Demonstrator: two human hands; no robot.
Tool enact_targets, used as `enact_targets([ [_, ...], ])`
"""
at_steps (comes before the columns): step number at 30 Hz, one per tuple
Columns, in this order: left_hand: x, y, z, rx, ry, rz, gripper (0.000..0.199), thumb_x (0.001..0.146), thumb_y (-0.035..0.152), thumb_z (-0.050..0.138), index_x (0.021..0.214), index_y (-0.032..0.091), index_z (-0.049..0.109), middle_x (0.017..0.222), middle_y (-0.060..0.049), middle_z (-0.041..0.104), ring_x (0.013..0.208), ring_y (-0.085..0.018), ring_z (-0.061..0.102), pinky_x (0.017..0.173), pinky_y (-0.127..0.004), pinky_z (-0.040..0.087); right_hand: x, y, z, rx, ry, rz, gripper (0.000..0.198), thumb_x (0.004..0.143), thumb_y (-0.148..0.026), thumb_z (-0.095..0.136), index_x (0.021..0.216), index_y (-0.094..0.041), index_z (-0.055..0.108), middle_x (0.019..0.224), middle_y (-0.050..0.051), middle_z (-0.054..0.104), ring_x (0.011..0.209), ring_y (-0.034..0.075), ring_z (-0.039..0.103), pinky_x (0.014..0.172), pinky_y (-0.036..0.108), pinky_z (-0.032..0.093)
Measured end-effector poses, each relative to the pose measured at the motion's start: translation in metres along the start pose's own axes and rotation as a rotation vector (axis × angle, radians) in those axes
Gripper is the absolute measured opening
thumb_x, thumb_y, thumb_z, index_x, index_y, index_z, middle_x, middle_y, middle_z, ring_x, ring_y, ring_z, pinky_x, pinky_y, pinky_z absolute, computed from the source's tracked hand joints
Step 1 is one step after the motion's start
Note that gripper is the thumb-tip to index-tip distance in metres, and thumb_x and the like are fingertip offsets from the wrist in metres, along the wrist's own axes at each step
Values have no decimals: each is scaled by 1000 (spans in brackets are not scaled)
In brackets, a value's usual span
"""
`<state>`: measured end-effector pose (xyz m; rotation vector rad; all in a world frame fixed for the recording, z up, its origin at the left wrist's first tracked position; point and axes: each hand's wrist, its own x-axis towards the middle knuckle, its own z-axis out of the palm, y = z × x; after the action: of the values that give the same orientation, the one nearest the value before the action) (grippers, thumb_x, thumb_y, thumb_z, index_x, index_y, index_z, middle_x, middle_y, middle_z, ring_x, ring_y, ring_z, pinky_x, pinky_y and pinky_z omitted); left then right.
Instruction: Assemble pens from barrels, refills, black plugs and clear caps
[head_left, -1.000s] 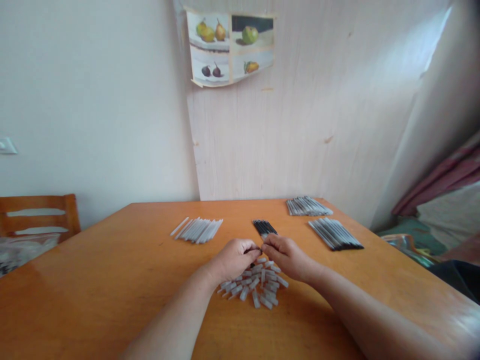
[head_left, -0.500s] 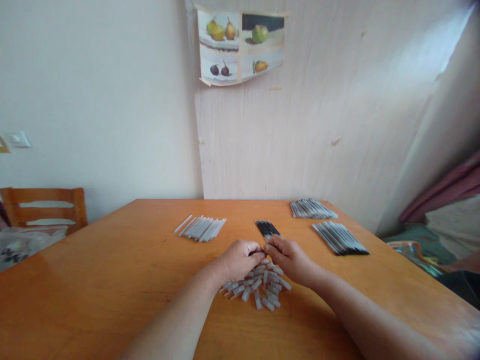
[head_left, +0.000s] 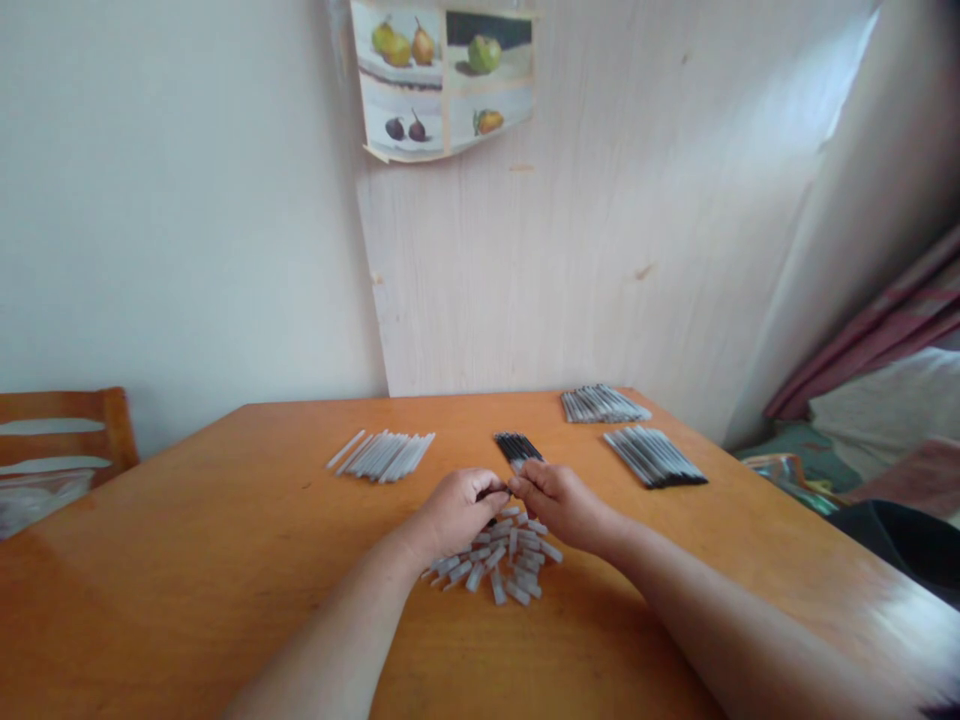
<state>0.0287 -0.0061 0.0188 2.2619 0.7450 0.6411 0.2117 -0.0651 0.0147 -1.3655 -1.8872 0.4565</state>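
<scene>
My left hand is closed around a slim dark stick, like a pen part, whose end points toward my right hand. My right hand is pinched at that end, fingertips meeting the left ones; whatever small piece sits between them is hidden. Below both hands lies a loose heap of short translucent caps. Just beyond my right fingers, a row of black-ended sticks rests on the table, partly covered by the hand.
On the wooden table, white tubes lie at the left. Two stacks of pale sticks, a nearer one with black ends and a farther one, are at the right. A chair stands far left; a dark bin-like object is at right.
The view has swung slightly right, so everything sits further left. More of the dark stick shows between my hands, which stay together above the caps.
</scene>
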Motion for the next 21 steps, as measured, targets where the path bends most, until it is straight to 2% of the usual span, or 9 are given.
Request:
enact_targets([
  [4,1,1,0,21,4,17,28,88,35,48,77,15,64,71,0,60,69,-13,53,62,-22,37,0,1,-1,66,-6,22,37,97,-40,36,71,-19,49,61,-1,54,58,11,50,57,24,36],
  [7,1,-1,0,4,14,-15,29,88,36,47,82,15,65,73,0,62,71,-14,55,63,-23,38,0,1,-2,103,4,31,28,96,-36,39,79,-18,54,68,0,57,63,12,52,59,24,38],
  [11,1,-2,-1,16,18,-39,30,88,38,47,85,15,66,74,-1,64,71,-14,57,62,-23,39,-1,-1,-2,15,9,-27,18,92,-29,46,82,-18,56,71,0,58,68,12,52,60,24,37],
  [16,0,1,0,95,50,55,26,88,34,48,78,16,65,74,-1,63,72,-14,56,64,-24,39,0,-1,-2,-40,-12,-29,30,95,-33,41,69,-19,49,64,0,53,61,12,47,57,25,34],
  [21,1,-2,0,121,57,77,24,87,32,49,79,17,66,76,-1,64,72,-14,56,67,-25,40,0,1,-2,29,-30,-6,32,97,-35,36,74,-19,50,64,-1,54,61,12,48,58,25,36],
])
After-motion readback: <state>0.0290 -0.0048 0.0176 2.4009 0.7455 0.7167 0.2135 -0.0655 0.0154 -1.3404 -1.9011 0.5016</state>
